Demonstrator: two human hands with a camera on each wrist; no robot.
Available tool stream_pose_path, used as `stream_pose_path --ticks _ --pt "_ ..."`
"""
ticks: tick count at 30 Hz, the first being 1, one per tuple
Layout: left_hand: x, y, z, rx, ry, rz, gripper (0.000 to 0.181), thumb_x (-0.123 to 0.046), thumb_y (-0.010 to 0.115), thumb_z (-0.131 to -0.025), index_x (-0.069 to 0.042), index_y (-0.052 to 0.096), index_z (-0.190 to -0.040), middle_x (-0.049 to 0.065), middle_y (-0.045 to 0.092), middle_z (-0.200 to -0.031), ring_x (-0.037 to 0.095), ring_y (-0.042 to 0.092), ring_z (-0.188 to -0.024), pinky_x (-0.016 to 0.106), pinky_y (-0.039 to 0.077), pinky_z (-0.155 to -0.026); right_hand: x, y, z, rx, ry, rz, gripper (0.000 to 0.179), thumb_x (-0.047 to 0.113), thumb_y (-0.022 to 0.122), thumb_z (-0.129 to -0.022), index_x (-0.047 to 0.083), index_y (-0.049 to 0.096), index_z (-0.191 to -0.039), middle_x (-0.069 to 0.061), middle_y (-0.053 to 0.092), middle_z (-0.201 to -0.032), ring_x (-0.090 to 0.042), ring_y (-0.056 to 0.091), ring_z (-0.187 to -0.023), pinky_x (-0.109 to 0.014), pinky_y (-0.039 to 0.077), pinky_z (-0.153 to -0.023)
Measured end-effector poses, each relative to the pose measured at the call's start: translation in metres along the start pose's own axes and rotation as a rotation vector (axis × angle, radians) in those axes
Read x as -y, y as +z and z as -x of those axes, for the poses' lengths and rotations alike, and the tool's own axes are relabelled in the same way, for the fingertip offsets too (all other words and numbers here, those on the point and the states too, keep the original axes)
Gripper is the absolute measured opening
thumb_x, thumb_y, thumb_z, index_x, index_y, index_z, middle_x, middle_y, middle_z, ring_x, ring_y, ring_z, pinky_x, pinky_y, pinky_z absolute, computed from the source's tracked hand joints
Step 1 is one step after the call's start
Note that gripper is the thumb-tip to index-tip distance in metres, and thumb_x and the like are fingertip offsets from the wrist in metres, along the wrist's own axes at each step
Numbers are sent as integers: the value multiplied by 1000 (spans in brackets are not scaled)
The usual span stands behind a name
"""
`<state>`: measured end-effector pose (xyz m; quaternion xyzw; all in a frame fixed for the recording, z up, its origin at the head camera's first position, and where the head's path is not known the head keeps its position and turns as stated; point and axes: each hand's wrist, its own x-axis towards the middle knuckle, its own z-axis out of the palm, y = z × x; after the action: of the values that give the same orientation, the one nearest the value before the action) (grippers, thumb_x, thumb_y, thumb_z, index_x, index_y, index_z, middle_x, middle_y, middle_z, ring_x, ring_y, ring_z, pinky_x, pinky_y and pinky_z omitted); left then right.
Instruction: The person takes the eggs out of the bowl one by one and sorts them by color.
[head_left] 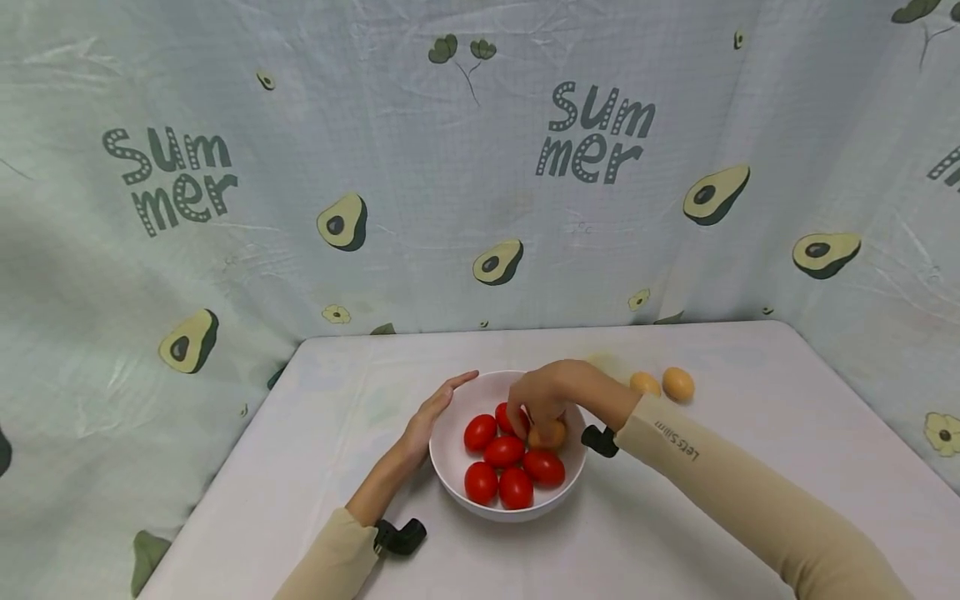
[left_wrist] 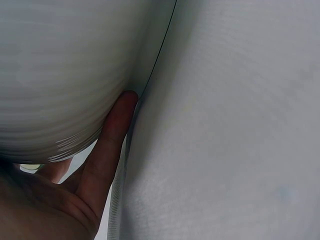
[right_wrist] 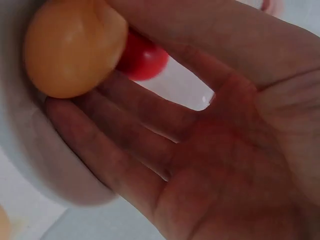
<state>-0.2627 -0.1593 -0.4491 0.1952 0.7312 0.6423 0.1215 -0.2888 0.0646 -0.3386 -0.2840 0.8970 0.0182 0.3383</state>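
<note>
A white bowl [head_left: 506, 515] stands on the table, holding several smooth red tomatoes [head_left: 505, 452] and an orange tomato-like oval [head_left: 548, 435]. My left hand [head_left: 429, 421] rests against the bowl's left outer side with its fingers extended. In the left wrist view, a straight finger [left_wrist: 107, 145] touches the bowl wall [left_wrist: 60, 75] from outside. My right hand [head_left: 542, 392] reaches down into the bowl from the right. Close up in the right wrist view, its thumb and fingertips pinch the orange oval [right_wrist: 75, 47] near the bowl's inner wall, with a red tomato [right_wrist: 145, 56] behind the fingers.
Two more yellow-orange ovals [head_left: 678, 385] lie on the table behind my right forearm. A pale cloth covers the table [head_left: 720, 475], and a curtain printed with avocados [head_left: 420, 167] hangs behind it. Each wrist carries a black camera mount [head_left: 401, 537].
</note>
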Motion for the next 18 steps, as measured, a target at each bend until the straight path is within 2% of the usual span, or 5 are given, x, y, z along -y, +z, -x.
stream_pose_path --ticks 2,7,12,18 --pt "0 0 0 1 1 -3 54 -37 18 -113 -19 37 -161 4 31 -170 27 27 -158 36 28 -129 1 1 -1 -5 11 24 31 4 87 -74 30 75 -88 5 63 -104 -18 56 -105 -36 63 -80" --pt "0 -1 -1 -3 3 -7 54 -37 18 -113 -18 37 -161 4 31 -170 27 27 -158 19 34 -120 2 2 -1 -3 15 46 35 2 88 -73 30 73 -90 5 62 -105 -19 56 -105 -36 64 -79" --pt "-1 -1 0 2 3 -2 55 -36 17 -113 -18 36 -161 5 30 -170 27 26 -158 21 34 -122 1 1 -1 3 7 61 36 4 87 -75 31 74 -92 6 62 -105 -18 56 -104 -36 64 -81" --pt "-2 1 0 1 6 8 55 -35 16 -113 -17 35 -161 6 30 -170 28 27 -158 11 37 -114 -1 0 2 -1 -1 40 37 4 86 -76 33 75 -95 5 63 -104 -18 57 -104 -37 64 -82"
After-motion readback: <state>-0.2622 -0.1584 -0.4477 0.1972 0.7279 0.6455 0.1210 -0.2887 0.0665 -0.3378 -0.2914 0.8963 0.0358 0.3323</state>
